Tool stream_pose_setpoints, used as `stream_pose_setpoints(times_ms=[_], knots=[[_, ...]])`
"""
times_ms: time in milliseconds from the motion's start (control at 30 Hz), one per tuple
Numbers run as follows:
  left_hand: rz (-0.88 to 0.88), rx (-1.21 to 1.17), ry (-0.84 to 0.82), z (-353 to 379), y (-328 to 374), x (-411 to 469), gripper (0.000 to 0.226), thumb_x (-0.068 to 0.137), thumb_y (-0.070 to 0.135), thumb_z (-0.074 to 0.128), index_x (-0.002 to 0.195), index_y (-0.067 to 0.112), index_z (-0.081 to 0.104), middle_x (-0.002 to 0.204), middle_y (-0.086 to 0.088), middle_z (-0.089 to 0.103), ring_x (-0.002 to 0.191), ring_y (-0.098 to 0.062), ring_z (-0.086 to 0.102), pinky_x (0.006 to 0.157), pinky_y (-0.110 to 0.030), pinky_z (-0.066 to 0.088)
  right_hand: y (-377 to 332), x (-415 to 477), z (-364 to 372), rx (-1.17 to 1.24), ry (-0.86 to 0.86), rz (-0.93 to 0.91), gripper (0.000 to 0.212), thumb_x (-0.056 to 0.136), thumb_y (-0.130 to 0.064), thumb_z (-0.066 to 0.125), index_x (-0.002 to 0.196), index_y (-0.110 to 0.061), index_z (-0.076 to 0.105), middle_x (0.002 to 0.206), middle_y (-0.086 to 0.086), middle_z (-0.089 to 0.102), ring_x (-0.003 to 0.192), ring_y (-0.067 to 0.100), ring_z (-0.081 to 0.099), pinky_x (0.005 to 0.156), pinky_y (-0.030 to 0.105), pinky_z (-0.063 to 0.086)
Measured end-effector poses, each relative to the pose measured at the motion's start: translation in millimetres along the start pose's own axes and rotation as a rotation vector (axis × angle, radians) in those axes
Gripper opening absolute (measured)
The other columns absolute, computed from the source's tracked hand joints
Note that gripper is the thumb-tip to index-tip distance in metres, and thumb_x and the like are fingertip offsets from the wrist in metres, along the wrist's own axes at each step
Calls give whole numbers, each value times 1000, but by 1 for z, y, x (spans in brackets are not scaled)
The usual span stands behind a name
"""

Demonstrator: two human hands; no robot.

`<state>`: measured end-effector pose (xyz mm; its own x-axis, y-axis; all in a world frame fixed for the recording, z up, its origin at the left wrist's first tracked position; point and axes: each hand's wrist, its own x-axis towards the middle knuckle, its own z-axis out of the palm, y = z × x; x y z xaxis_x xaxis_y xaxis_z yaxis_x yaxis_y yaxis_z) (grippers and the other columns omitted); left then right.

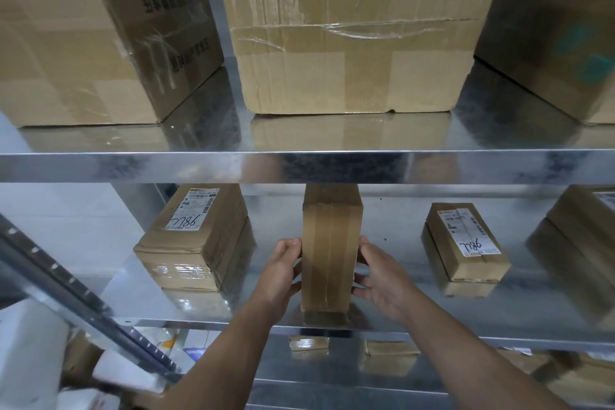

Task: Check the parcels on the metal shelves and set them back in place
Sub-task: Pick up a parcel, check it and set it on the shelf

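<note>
A narrow taped cardboard parcel (329, 256) stands upright on the middle metal shelf (233, 324), near its front edge. My left hand (283, 271) grips its left side and my right hand (382, 280) grips its right side, fingers curled round the edges. To the left lies a parcel with a label marked 7786 (196, 240). A smaller labelled parcel (466, 243) lies to the right.
Three large cartons (352, 30) (83, 33) (559, 43) sit on the upper shelf (299, 165). Another box (585, 230) is at the far right of the middle shelf. Small parcels (389, 356) lie on the shelf below. A perforated metal upright (83, 303) slants across the lower left.
</note>
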<state>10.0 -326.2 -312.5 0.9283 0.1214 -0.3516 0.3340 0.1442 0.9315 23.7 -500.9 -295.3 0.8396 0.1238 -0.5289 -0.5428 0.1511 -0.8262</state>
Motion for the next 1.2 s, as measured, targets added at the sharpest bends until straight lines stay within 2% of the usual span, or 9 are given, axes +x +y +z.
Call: stream_pose_setpoints(times_ms=[133,300,467,700,767,867,933,1033,1200], knots=[[3,-34,-28,0,-1,-2,32,108,40,42,118,13,55,125,-4,64,124,-26,57,113,-58,41,2,1,-1,-1,-18,-18,23,106,-45,50,114,-26,60,128,-2,60,132,31,53,105,51,49],[-3,-68,-44,-2,-3,-3,27,108,36,45,112,11,53,124,-6,64,124,-26,57,112,-60,40,2,-1,-2,2,-21,-27,19,107,-38,49,110,-23,60,110,-9,60,126,26,51,99,46,48],[-22,-97,-35,-4,-2,-3,24,108,33,45,110,12,55,127,-8,63,129,-30,53,112,-59,41,3,-1,-3,6,-65,-44,27,106,-38,53,123,-19,61,136,3,61,134,31,52,113,56,45],[-47,-89,27,0,3,-7,38,108,34,42,145,25,47,141,-4,57,136,-26,49,115,-58,36,5,1,-6,-107,-53,-62,23,109,-33,49,117,-16,62,129,1,61,127,22,52,112,47,44],[-36,-33,29,1,2,-6,40,107,29,39,145,25,51,135,-2,62,131,-19,52,110,-52,37,4,3,-10,-140,-51,-57,21,109,-27,49,111,-13,64,117,-1,65,110,16,58,94,34,50],[-32,8,58,2,1,-7,34,106,23,35,118,21,67,110,3,70,113,-11,58,99,-43,38,3,8,-14,-151,-43,-54,19,108,-24,51,103,-15,68,101,0,69,92,14,63,79,28,49],[-31,12,69,3,3,-7,33,106,21,35,108,21,68,99,5,70,102,-10,60,95,-40,38,3,9,-15,-146,-40,-55,22,108,-23,51,99,-15,69,89,-2,70,84,14,63,77,28,49],[-5,34,82,2,6,-4,33,105,21,37,125,21,64,105,3,69,103,-14,59,87,-38,41,4,10,-14,-130,-36,-69,22,107,-21,50,100,-12,69,81,-2,71,81,14,63,76,28,49],[38,-84,24,-3,7,-3,29,107,26,41,121,19,65,97,-6,74,92,-25,68,69,-37,53,3,12,-12,-60,-45,-107,40,106,-29,54,121,5,67,98,14,68,94,28,60,93,42,52]])
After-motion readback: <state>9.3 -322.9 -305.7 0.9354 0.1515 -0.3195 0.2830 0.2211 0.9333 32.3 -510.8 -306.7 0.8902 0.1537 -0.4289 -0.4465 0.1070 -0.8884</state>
